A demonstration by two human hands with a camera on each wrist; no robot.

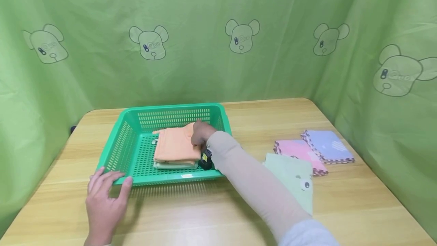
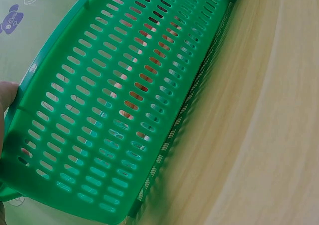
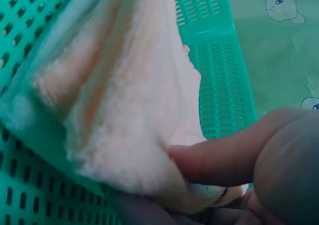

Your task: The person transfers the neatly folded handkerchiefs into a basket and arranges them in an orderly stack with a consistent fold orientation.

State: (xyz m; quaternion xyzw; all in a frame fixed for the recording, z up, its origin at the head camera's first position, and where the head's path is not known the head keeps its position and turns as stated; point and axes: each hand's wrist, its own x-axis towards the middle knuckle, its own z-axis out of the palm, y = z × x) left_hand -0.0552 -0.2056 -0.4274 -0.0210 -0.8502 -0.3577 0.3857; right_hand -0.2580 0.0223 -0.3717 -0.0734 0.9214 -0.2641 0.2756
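Note:
A folded orange towel (image 1: pixel 175 144) lies on a folded pale green towel (image 1: pixel 170 166) inside a green plastic basket (image 1: pixel 155 180). With thumb and fingers, my right hand (image 1: pixel 202 134) pinches the orange towel at its right side. In the right wrist view, the thumb (image 3: pixel 214 160) presses into the towel's fluffy layers (image 3: pixel 129 100), and the fingers are partly hidden below the cloth. My left hand (image 1: pixel 106 198) grips the basket's near left corner, fingers over the rim and thumb on the front edge. The left wrist view mostly shows the slotted basket wall (image 2: pixel 119 85).
Right of the basket, a pale green towel with a face print (image 1: pixel 300 183) lies partly under my right forearm. Behind it are a folded pink towel (image 1: pixel 302 151) and a folded blue towel (image 1: pixel 327 146) with checked edging. A green curtain (image 1: pixel 201 75) surrounds the wooden table (image 1: pixel 191 215).

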